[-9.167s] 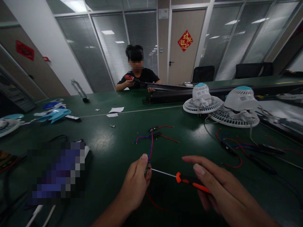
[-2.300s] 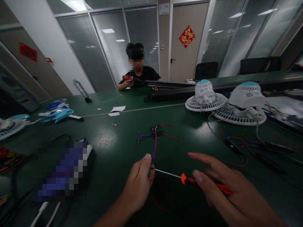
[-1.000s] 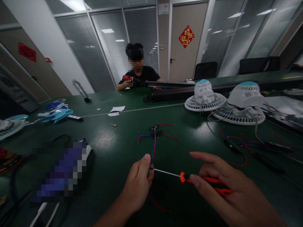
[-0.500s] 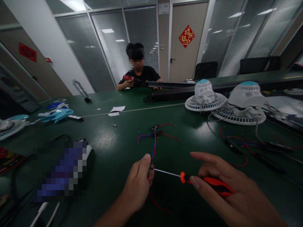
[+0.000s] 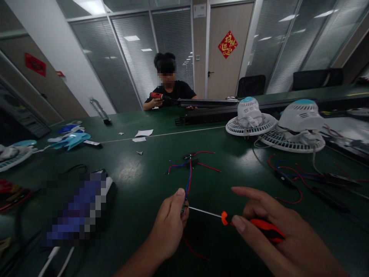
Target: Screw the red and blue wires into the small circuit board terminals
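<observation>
Left hand is pinching a wired board over the desk, near side. Right hand is gripping a screwdriver pointing left.

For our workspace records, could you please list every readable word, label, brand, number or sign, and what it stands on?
"招财进宝": gold on the red diamond sign on the far door; probable reading, slightly blurred.
Red sheet at left: too blurred to read.
Pale wall notice: too small.
Pixelated device: unreadable.
Screwdriver: no readable marking.
</observation>
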A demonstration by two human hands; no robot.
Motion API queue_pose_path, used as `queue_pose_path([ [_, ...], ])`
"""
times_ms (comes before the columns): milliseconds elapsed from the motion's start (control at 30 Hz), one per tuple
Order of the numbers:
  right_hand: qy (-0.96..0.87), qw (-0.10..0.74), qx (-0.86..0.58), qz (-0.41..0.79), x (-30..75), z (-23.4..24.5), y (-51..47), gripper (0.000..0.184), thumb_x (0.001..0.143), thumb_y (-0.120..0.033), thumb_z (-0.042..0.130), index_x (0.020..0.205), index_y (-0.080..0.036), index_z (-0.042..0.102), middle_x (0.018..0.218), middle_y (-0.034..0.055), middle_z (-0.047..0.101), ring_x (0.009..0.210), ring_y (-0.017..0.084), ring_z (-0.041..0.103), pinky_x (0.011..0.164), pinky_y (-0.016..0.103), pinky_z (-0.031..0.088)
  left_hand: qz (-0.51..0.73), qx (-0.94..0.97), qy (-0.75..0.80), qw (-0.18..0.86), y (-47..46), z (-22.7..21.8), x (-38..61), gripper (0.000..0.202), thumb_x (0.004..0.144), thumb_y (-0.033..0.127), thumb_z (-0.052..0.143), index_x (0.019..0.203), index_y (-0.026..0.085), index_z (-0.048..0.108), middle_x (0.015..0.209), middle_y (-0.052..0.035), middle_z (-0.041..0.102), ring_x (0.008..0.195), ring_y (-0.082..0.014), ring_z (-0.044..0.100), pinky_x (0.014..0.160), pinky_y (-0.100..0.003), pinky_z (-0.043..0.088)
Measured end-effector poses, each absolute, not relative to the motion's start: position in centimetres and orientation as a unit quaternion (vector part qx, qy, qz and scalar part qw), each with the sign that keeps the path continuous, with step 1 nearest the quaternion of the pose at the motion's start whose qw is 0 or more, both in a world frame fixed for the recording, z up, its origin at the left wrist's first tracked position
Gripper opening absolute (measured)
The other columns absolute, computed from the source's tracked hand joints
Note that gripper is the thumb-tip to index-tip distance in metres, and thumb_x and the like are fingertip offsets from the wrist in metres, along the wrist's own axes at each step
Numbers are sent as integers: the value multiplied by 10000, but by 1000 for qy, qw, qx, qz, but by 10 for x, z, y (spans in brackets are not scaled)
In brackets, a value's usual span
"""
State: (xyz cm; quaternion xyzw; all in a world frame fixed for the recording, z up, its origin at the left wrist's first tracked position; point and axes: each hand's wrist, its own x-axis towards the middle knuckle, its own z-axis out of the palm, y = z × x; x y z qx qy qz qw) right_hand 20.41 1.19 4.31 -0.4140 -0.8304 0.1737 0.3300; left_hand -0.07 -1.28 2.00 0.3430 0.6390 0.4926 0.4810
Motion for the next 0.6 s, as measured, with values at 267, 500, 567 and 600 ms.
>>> queue_pose_path([
  [267, -816, 311, -464, 149, 211, 31, 15, 399, 947, -447, 372, 1219, -304, 627, 722, 14, 743, 566, 158, 696, 414, 201, 528, 494, 320, 646, 485, -13, 22, 1, 530, 744, 710, 480, 593, 203, 479, 461, 71, 363, 398, -100, 345, 388, -228, 283],
  [500, -820, 294, -456, 183, 209, 36, 14, 405, 945, -418, 397, 1258, -233, 577, 628, 3, 706, 455, 136, 640, 407, 208, 507, 500, 329, 638, 485, -13, 22, 1, 527, 747, 701, 481, 574, 203, 465, 462, 74, 352, 397, -91, 318, 389, -223, 272],
  [567, -826, 299, -441, 183, 210, 37, 13, 414, 940, -401, 406, 1266, -202, 565, 672, 24, 724, 516, 151, 667, 462, 227, 530, 499, 333, 637, 484, -13, 22, 1, 535, 736, 710, 481, 563, 204, 458, 467, 71, 354, 402, -92, 321, 390, -224, 272],
  [600, -829, 302, -436, 178, 210, 37, 13, 416, 937, -393, 411, 1267, -189, 563, 700, 36, 732, 564, 163, 685, 501, 240, 544, 498, 334, 637, 484, -14, 22, 1, 539, 732, 715, 480, 559, 205, 454, 470, 69, 357, 405, -93, 327, 392, -225, 273],
])
